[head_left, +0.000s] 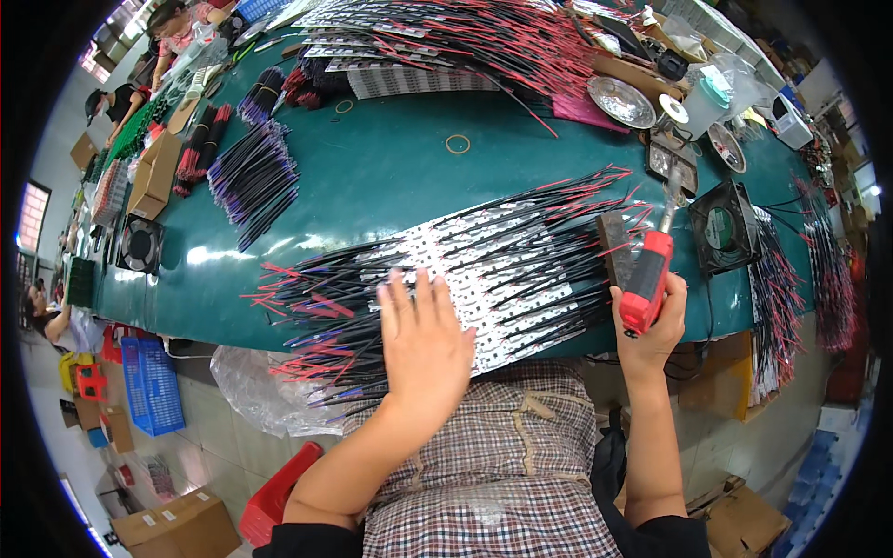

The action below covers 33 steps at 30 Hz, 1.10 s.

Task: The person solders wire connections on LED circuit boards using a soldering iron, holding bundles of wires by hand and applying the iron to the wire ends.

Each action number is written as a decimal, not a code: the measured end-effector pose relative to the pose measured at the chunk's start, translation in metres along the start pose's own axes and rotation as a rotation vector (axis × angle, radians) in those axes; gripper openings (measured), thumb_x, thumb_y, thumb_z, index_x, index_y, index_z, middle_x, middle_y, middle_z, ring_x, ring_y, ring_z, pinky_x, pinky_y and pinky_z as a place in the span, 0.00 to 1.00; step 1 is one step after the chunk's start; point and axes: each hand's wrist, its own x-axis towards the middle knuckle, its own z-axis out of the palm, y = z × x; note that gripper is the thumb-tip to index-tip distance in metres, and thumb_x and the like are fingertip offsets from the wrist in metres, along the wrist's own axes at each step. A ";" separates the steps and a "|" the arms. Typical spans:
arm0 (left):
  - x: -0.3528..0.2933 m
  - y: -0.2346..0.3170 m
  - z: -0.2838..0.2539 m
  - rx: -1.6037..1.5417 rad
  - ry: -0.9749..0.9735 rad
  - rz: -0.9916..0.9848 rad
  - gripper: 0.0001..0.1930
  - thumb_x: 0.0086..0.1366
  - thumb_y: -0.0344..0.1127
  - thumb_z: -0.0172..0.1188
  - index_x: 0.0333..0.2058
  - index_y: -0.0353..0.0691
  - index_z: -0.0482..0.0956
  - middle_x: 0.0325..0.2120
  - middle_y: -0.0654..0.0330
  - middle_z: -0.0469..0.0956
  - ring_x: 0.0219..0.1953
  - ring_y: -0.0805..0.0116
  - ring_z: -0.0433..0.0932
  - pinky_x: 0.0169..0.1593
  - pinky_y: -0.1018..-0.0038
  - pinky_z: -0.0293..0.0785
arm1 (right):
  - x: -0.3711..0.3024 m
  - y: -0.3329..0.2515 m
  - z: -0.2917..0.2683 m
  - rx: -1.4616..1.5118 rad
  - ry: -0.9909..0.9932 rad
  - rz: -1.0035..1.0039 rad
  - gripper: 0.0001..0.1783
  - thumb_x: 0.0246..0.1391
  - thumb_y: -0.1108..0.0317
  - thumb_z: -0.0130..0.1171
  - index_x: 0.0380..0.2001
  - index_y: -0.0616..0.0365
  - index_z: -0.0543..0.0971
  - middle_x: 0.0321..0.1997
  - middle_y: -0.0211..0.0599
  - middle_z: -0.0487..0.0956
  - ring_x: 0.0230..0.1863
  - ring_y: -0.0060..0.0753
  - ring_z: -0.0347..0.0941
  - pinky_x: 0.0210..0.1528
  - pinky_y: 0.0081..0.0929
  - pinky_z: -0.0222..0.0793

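The person's left hand (428, 342) lies palm down with its fingers slightly apart and gripping nothing, resting on the white panel (493, 265), which spreads out beneath and beyond those fingertips, its black wires (335, 260) with red ends fanning out to their left. The right hand's (659, 321) fingers are curled around the red-and-black gun-shaped tool (646, 279), its metal barrel reaching up beyond them, with a dark block (613, 249) just left of the tool and a black fan (722, 228) to the fingers' right.
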 end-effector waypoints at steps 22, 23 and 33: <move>-0.007 -0.001 0.005 -0.020 -0.037 0.044 0.34 0.62 0.34 0.62 0.65 0.78 0.70 0.71 0.46 0.56 0.68 0.17 0.50 0.64 0.21 0.43 | 0.006 -0.006 -0.006 0.093 0.091 -0.022 0.35 0.47 0.77 0.75 0.55 0.63 0.65 0.45 0.42 0.77 0.43 0.38 0.79 0.44 0.31 0.76; -0.007 -0.001 0.005 -0.016 -0.037 0.042 0.34 0.62 0.34 0.62 0.65 0.78 0.70 0.71 0.46 0.56 0.68 0.17 0.50 0.64 0.21 0.43 | 0.009 -0.012 -0.005 0.042 0.044 -0.070 0.35 0.45 0.79 0.76 0.54 0.62 0.67 0.44 0.39 0.77 0.39 0.36 0.76 0.45 0.30 0.73; 0.016 0.007 -0.004 -0.127 0.070 0.046 0.31 0.53 0.31 0.62 0.60 0.47 0.75 0.61 0.44 0.64 0.70 0.37 0.55 0.69 0.31 0.43 | 0.004 -0.015 0.008 -0.051 -0.049 -0.020 0.33 0.40 0.83 0.70 0.52 0.61 0.70 0.43 0.43 0.75 0.39 0.50 0.76 0.42 0.34 0.75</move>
